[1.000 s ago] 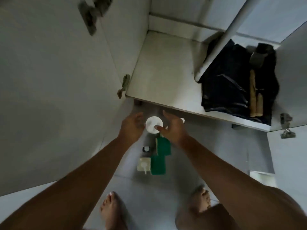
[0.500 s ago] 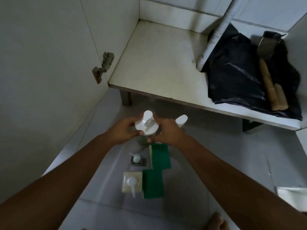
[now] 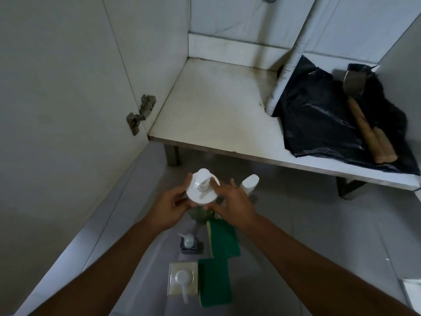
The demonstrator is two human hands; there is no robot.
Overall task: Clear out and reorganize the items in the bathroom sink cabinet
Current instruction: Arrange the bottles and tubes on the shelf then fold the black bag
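A round white pump bottle [image 3: 201, 190] is held above the floor between both hands. My left hand [image 3: 169, 207] grips its left side and my right hand [image 3: 232, 202] holds its right side with fingers on the rim. On the floor below stand a white tube bottle [image 3: 249, 183], two green sponges [image 3: 222, 238] [image 3: 214, 282], a small dark pump bottle [image 3: 190, 244] and a square beige pump bottle [image 3: 182, 279]. The cabinet shelf [image 3: 216, 110] lies beyond, bare on its left half.
A black plastic bag [image 3: 319, 115] with a wooden-handled hammer [image 3: 364, 119] lies on the shelf's right side. A white corrugated drain hose [image 3: 287, 69] runs down to the shelf. The open cabinet door [image 3: 68, 87] with its hinge [image 3: 141, 114] stands at left.
Both hands closed on the white pump bottle and lifted it off the floor. The view tilted up toward the cabinet interior.
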